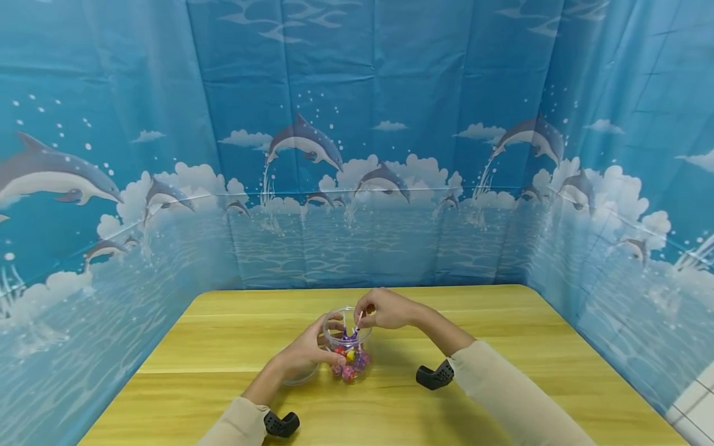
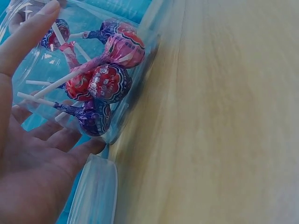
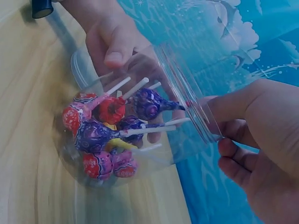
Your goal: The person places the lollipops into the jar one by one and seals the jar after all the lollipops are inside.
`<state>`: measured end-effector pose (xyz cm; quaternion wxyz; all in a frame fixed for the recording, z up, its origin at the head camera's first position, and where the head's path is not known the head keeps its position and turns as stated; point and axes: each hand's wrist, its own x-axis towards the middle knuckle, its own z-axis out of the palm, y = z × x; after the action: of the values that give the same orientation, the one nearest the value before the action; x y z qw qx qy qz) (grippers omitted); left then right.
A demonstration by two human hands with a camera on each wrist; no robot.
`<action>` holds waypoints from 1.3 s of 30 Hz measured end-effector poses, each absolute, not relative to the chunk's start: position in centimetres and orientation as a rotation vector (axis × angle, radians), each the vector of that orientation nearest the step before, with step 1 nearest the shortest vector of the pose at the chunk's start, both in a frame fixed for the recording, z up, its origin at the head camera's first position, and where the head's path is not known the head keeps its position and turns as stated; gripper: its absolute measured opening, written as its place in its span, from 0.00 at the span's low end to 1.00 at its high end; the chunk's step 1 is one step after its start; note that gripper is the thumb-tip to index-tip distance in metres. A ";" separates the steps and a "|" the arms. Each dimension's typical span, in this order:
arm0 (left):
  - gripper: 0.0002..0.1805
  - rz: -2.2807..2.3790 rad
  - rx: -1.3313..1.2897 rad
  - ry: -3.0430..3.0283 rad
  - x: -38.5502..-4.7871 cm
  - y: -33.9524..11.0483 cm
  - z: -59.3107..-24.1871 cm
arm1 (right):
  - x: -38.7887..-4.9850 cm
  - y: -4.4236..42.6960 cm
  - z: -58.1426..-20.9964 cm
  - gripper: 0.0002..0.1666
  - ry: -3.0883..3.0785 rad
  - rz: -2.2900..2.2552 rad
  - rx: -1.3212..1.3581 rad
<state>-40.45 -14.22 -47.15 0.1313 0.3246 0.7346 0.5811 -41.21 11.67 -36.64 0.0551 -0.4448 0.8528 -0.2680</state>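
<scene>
A clear round jar (image 1: pixel 347 344) stands on the table with its mouth up. My left hand (image 1: pixel 309 347) holds it from the left side, thumb in front and fingers around the back. Wrapped lollipops (image 2: pixel 110 83) in red, pink, purple and yellow lie in its lower part, their white sticks pointing various ways. At the mouth, my right hand (image 1: pixel 385 308) pinches the stick of a purple lollipop (image 3: pixel 150 103). That lollipop's head is inside the jar, above the others. The right fingertips are partly hidden behind the jar's rim in the right wrist view.
A clear round lid (image 2: pixel 93 191) lies on the yellow wooden table (image 1: pixel 480 384), beside the jar under my left hand. A blue curtain (image 1: pixel 390 241) printed with dolphins surrounds the table's back and sides. Black wrist mounts (image 1: pixel 435 375) sit at both sleeves.
</scene>
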 end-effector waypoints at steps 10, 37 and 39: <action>0.49 1.678 0.956 2.156 -40.6 -14.1 -47.0 | -41.7 12.0 -37.7 0.15 2.631 -1.021 -1.312; 0.53 1.608 0.972 2.235 -40.1 -14.4 -46.9 | -41.0 10.8 -47.3 0.58 2.099 -1.839 -1.073; 0.57 1.564 0.933 2.332 -40.0 -14.6 -46.6 | -41.2 10.7 -47.5 0.57 2.092 -1.854 -1.073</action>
<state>-39.96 -14.60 -46.62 0.0912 0.3141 0.7849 0.5262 -41.17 10.68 -47.48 0.0735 -0.3575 0.6969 -0.6174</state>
